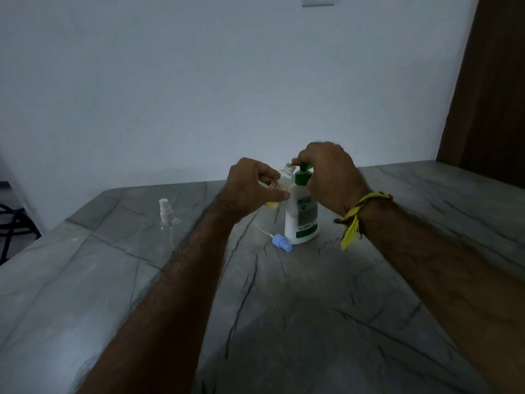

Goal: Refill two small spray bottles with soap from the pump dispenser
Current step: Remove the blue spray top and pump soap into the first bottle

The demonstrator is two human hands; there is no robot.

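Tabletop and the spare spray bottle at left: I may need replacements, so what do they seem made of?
Tabletop: looks like grey stone or a stone-look slab, matte, with dark veins running across it; which of the two, I cannot tell. Spare spray bottle: clear body, likely plastic, since the table shows through it, with an opaque white sprayer.

Both forearms extended; left hand (251, 186) fingers curled in grip, right hand (326, 173) curled, palm down.

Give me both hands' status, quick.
Left hand: grips the small spray bottle, tilted toward the pump.
Right hand: curled over the pump dispenser head.
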